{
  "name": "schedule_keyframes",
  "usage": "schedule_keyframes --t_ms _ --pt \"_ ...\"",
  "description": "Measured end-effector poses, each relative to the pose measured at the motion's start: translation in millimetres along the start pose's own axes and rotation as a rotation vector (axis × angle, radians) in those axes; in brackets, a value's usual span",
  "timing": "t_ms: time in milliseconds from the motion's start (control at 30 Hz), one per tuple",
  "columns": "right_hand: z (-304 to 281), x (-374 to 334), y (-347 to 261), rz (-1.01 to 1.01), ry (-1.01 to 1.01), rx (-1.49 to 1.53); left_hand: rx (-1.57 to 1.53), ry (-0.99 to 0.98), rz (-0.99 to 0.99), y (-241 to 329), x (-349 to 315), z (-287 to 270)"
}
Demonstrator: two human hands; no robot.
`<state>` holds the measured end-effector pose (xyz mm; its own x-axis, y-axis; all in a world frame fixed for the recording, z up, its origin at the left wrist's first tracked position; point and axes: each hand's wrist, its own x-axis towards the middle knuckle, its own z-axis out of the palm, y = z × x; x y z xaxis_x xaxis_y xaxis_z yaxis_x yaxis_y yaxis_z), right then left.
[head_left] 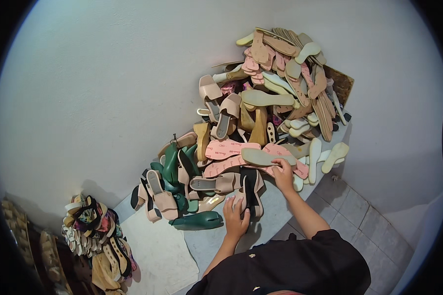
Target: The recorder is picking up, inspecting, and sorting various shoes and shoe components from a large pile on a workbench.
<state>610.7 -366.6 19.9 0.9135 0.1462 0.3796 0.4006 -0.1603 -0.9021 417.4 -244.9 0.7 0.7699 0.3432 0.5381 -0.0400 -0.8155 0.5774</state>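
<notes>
My right hand (pixel 282 178) is at the edge of a pale grey-green insole (pixel 261 157), fingers over its top and thumb at its near side. This insole lies across several pink printed insoles (pixel 226 166) in the middle of the table. Closer to me, my left hand (pixel 236 219) has its fingers spread, the tips by a black and beige sandal (pixel 251 191). A green shoe last (pixel 197 221) lies left of that hand. Just beyond it rests a beige slide sandal (pixel 214 183) on its side.
A tall heap of insoles (pixel 268 98) fills the table's far end against the wall. Green lasts (pixel 171 164) and beige slides (pixel 161 196) crowd the left side. White sheeting (pixel 157 246) covers the near left. Stacked sandal parts (pixel 96 226) stand beyond it. Tiled floor (pixel 364 221) shows at right.
</notes>
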Motion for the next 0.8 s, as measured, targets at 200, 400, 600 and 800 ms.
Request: schedule_keyframes --t_ms 200,400,600,800 --pt "0.7 35.9 23.3 -0.055 -0.046 -0.153 0.026 -0.064 -0.076 -8.5 36.4 21.1" --pt "29.1 104.4 20.0 0.002 -0.023 -0.487 0.038 -0.137 -0.135 -11.5 62.3 36.9" --pt "55.3 180.5 36.5 0.189 0.084 -0.657 0.018 -0.095 -0.131 -23.0 76.5 52.0" --pt "81.0 220.4 106.4 0.427 0.185 -0.770 0.064 -0.130 -0.131 -19.9 79.1 57.3"
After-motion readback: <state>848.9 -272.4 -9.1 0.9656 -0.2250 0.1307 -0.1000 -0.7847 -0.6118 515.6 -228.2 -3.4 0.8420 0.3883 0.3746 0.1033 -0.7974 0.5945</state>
